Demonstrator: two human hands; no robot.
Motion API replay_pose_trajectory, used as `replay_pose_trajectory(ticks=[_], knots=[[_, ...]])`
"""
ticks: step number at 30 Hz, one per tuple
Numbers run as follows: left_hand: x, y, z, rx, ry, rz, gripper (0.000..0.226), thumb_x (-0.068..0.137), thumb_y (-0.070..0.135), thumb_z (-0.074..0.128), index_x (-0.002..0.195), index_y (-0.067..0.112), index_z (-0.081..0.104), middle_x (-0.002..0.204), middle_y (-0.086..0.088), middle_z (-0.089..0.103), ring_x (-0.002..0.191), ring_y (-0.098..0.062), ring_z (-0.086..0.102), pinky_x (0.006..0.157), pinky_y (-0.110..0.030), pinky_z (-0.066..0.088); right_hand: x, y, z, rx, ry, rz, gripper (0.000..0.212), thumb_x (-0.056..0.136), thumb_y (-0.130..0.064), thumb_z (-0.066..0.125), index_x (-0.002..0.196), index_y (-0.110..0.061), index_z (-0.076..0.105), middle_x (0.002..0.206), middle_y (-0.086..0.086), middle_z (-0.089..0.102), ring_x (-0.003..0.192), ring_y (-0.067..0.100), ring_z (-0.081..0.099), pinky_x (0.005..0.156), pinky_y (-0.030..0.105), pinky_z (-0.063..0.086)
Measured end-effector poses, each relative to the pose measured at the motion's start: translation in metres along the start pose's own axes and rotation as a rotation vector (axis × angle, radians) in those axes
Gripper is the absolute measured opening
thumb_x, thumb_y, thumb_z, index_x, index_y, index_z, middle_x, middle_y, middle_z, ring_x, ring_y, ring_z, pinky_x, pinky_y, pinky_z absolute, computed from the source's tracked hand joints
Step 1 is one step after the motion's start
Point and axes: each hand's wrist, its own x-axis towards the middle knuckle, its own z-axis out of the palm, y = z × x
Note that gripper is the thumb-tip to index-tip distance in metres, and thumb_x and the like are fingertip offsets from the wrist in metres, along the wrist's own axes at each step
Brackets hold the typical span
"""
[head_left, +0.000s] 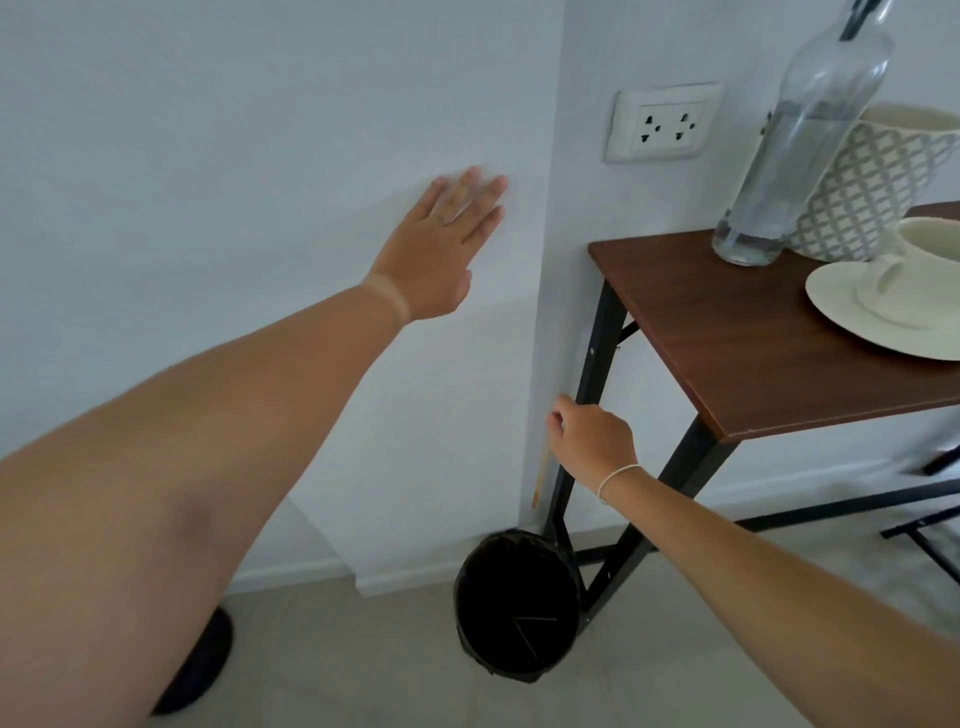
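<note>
1. Dark rounded object (195, 660), on the floor at far left, partly hidden behind the forearm; what it is cannot be told.
2. Left grip (435, 249): open, fingers straight and close together, palm laid flat against the white wall (208, 156), well above the other hand.
3. Black waste bin (519, 608), round, on the floor at the foot of the wall corner, just beside the surface's front leg (584, 410). A pale stick lies inside it.
4. Thin tan strip (540, 480), running down the wall's outer corner, from just under the right hand towards the bin.
5. Right grip (589, 436): fingers curled at the wall corner, at the top of the strip and just in front of the black leg. Whether they pinch the strip cannot be told. A thin white bracelet (618, 480) circles the wrist.
6. Double wall socket (665, 124), white, on the wall face right of the corner, above the surface.
7. Surface (727, 332): dark brown wooden top on a black metal frame, set against the wall.
8. Clear glass bottle (800, 156), upright at the back of the surface, partly filled with clear liquid.
9. Patterned pot (878, 192), grey-and-white lattice, just behind and right of the bottle.
10. Cream saucer (841, 306) at the right edge, carrying a cream cup (919, 260).
</note>
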Motion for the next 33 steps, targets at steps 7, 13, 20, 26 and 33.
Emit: replay_pose_trajectory(ticks=[7,13,20,26,33], knots=[[-0.001,-0.001,0.000,-0.039,-0.032,-0.001,0.070,0.088,0.023,0.041,0.149,0.010,0.008,0.160,-0.009,-0.004,0.146,-0.033,-0.007,0.116,-0.043,-0.007,-0.003,0.000,0.034,-0.078,-0.091,-0.014,0.031,0.100,-0.023,0.026,0.106,-0.008,0.052,0.056,-0.005,0.035,0.050,0.017,0.041,0.042,0.024,0.021],[-0.002,-0.001,0.000,-0.047,-0.030,-0.002,0.069,0.089,0.023,0.040,0.149,0.010,0.008,0.160,-0.009,-0.005,0.146,-0.032,-0.007,0.116,-0.043,-0.008,-0.004,0.002,0.034,-0.076,-0.110,-0.030,0.030,0.099,-0.025,0.028,0.106,-0.008,0.052,0.071,0.003,0.052,0.062,0.021,0.050,0.052,0.025,0.033],[-0.001,0.000,-0.002,-0.052,-0.025,-0.008,0.068,0.090,0.025,0.039,0.149,0.010,0.009,0.160,-0.009,-0.005,0.146,-0.032,-0.007,0.116,-0.043,-0.007,0.000,0.002,0.019,-0.075,-0.067,-0.022,0.030,0.099,-0.025,0.030,0.106,-0.008,0.053,0.071,0.004,0.054,0.061,0.021,0.051,0.053,0.026,0.038],[-0.003,0.001,-0.002,-0.034,-0.036,-0.015,0.068,0.090,0.027,0.038,0.149,0.010,0.008,0.160,-0.008,-0.006,0.146,-0.031,-0.008,0.116,-0.042,-0.008,0.003,-0.004,-0.002,-0.072,-0.012,-0.039,0.030,0.099,-0.026,0.031,0.106,-0.007,0.054,0.072,0.005,0.055,0.062,0.021,0.053,0.059,0.030,0.047],[-0.003,0.004,-0.011,-0.085,-0.046,-0.034,0.064,0.090,0.027,0.039,0.148,0.010,0.016,0.160,-0.009,0.000,0.146,-0.033,-0.004,0.117,-0.043,-0.004,0.004,-0.015,-0.048,-0.026,0.142,-0.094,0.029,0.098,-0.030,0.036,0.106,-0.010,0.056,0.084,0.010,0.068,0.070,0.025,0.064,0.070,0.035,0.057]])
